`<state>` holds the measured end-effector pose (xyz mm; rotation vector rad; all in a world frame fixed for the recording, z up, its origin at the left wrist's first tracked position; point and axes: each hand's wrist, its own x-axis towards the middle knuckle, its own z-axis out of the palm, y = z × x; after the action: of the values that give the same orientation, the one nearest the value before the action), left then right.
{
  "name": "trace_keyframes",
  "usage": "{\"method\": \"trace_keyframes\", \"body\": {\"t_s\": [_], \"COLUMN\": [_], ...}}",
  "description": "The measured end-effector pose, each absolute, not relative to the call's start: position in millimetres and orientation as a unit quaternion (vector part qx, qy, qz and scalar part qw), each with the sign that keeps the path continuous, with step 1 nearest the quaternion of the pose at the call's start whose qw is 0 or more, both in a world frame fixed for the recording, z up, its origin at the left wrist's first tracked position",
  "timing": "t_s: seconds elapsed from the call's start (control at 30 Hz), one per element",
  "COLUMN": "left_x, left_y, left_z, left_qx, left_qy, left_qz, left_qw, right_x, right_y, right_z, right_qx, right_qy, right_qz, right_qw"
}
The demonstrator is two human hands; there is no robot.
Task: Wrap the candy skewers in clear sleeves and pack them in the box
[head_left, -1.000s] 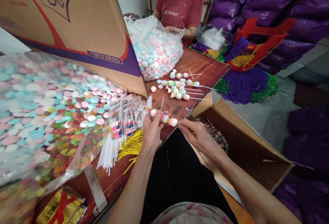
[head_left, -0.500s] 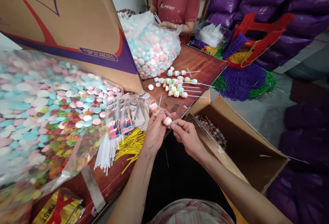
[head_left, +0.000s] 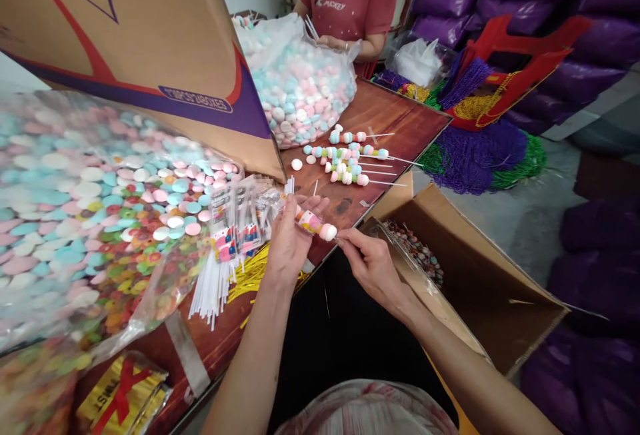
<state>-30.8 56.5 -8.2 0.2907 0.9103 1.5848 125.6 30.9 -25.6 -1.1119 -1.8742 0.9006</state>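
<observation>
A candy skewer (head_left: 320, 225) with pink, white and orange pieces lies across the fingers of my left hand (head_left: 289, 245), partly in a clear printed wrapper. My left thumb is raised along its far end, and the fingers lie loosely under it. My right hand (head_left: 373, 258) pinches the near end by the white candy; whether stick or wrapper is between the fingertips, I cannot tell. Beside my left hand are printed clear sleeves (head_left: 245, 215), white sticks (head_left: 210, 295) and gold twist ties (head_left: 250, 272). Several finished-looking skewers (head_left: 345, 162) lie farther back on the table.
A large bag of candies (head_left: 75, 222) covers the left side, below a tall cardboard box (head_left: 150, 42). Another candy bag (head_left: 305, 88) stands near a person in a red shirt (head_left: 350, 8). An opened carton (head_left: 480, 288) is at my right, and a red stool (head_left: 515, 68) stands beyond.
My left hand has shifted slightly left and loosened, its thumb off the candies, so more of the skewer shows. My right hand keeps its pinch at the near end. The view has turned slightly.
</observation>
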Motion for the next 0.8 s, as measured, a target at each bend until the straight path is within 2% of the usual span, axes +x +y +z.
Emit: {"method": "trace_keyframes", "body": {"t_s": [0.1, 0.17, 0.23, 0.4, 0.47, 0.63, 0.8], "left_x": [-29, -29, -29, -19, -14, -16, -18], "left_y": [58, 57, 55, 50, 49, 49, 50], "left_z": [-11, -13, -14, -16, -17, -20, -23], "left_qx": [0.1, 0.099, 0.113, 0.138, 0.14, 0.12, 0.086], "left_qy": [0.385, 0.39, 0.392, 0.388, 0.382, 0.389, 0.39], "left_qz": [0.695, 0.699, 0.69, 0.657, 0.661, 0.651, 0.674], "left_qw": [0.599, 0.592, 0.599, 0.632, 0.631, 0.641, 0.621], "right_x": [128, 130, 131, 112, 103, 103, 107], "right_y": [30, 29, 28, 27, 28, 28, 20], "right_z": [-27, -26, -23, -20, -22, -24, -20], "right_qx": [-0.436, -0.44, -0.453, -0.463, -0.456, -0.457, -0.488], "right_qy": [-0.766, -0.767, -0.741, -0.575, -0.536, -0.586, -0.665], "right_qz": [0.288, 0.287, 0.336, 0.55, 0.581, 0.537, 0.428], "right_qw": [0.374, 0.369, 0.366, 0.39, 0.409, 0.399, 0.369]}}
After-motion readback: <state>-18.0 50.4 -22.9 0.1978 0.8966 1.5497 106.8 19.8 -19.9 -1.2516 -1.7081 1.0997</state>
